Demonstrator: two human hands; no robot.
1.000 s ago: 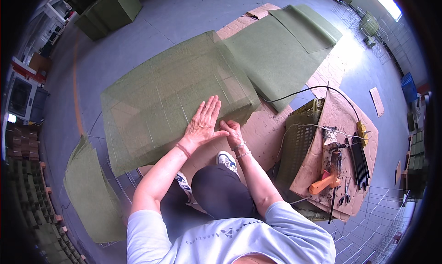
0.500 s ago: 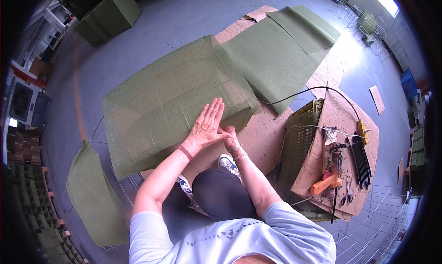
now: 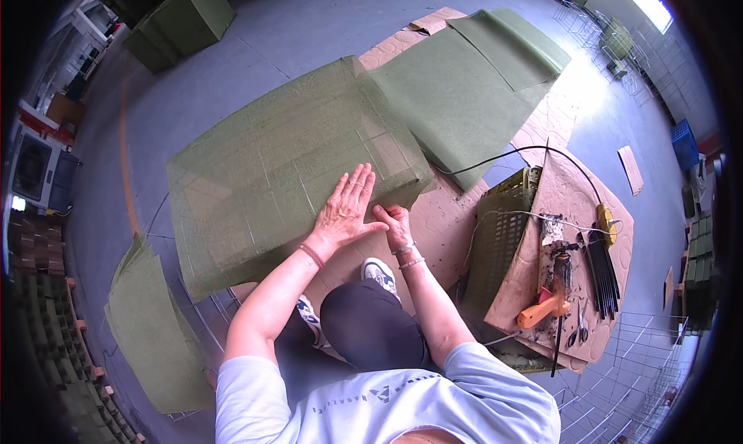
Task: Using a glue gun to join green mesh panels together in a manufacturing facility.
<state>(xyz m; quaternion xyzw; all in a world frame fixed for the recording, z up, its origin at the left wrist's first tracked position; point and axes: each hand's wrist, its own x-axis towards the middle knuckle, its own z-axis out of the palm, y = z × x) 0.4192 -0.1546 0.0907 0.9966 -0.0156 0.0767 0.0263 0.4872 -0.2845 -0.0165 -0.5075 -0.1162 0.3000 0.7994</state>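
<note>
On my screen, the fabric-covered box (image 3: 294, 146) looks matt and finely textured; right of it I see rough, dirt-specked cardboard (image 3: 520, 278) and a smooth orange plastic handle (image 3: 539, 313).

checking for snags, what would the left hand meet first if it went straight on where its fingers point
The left hand would first meet more of the green mesh cover it seems to lie against, then probably the green sheet beyond its edge; depth is unclear.

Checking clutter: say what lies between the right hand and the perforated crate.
Head view: specked cardboard beside the right hand, then a pale cord by the perforated crate.
</note>
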